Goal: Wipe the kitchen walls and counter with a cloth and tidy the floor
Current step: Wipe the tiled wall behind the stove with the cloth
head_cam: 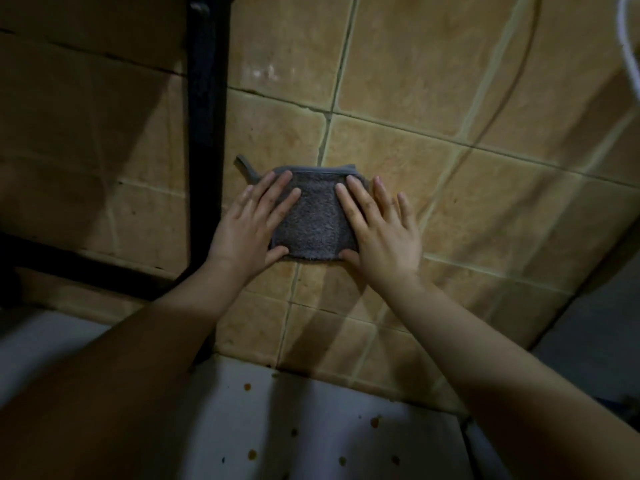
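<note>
Pressing folded grey terry cloth (313,216) flat on tan tiled wall (398,81), left hand (247,225) and right hand (382,230) fingers straight, nothing grasped; cloth may slip down onto near white spotted counter (311,427) if pressure eases.

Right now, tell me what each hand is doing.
Left hand: open, fingers flat on the cloth.
Right hand: open, also pressing the cloth.

One grey cloth (316,216) lies at the centre of the frame, with one small loop (244,167) at its upper left corner. Two hands are on it: the left hand (252,226) and the right hand (380,227). One black frame (207,109) stands at the upper left. One white cord (628,39) curves at the upper right. About seven brown spots (252,454) dot the white counter (311,427) at the bottom.
</note>
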A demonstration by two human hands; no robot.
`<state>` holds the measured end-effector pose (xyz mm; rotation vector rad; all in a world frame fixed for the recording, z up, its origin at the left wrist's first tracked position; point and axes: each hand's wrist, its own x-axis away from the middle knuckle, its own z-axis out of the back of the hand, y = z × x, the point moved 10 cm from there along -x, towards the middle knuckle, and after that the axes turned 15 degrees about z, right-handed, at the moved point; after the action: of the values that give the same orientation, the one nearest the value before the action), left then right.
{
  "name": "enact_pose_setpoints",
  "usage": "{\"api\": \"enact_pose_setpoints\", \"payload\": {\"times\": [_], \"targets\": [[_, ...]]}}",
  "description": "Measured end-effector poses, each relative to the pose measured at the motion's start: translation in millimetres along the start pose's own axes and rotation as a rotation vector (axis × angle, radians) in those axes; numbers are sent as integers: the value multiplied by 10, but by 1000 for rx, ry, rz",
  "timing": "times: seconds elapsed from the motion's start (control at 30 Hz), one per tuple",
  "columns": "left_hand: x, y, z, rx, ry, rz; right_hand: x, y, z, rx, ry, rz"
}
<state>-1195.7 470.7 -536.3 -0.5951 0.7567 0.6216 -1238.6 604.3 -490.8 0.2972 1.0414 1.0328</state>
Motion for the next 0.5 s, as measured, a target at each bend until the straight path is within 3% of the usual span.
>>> {"api": "enact_pose_setpoints", "payload": {"times": [0.5], "targets": [[345,84,-289,22,36,-17,273,-348,-258,-15,43,10]]}}
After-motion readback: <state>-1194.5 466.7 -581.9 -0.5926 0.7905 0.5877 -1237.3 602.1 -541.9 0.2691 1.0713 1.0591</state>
